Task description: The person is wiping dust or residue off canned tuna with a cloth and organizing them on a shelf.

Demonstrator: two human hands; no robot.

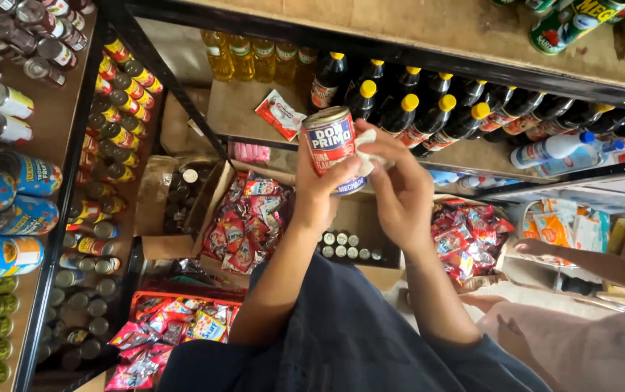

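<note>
Shelves: a dark metal rack (73, 181) with wooden boards fills the view; many cans lie on the left boards.
Bottles: a row of dark bottles with yellow caps (428, 109) stands on the middle board, and bottles of yellow oil (243, 54) stand behind them on the left.
Boxes: a cardboard box (214, 192) below holds red packets (243, 225); more red packets (468, 239) lie to the right.
Other person: an arm (595, 265) of another person reaches in from the right edge.
Left hand: the left hand (319, 192) is clamped around the lower part of a can.
Right hand: the right hand (399, 192) has its fingers closed on a white cloth (370, 156), pressed to the side of the can.
Can: the can (330, 141) with a red and blue label is held upright in the air, in front of the middle board, between both hands.
</note>
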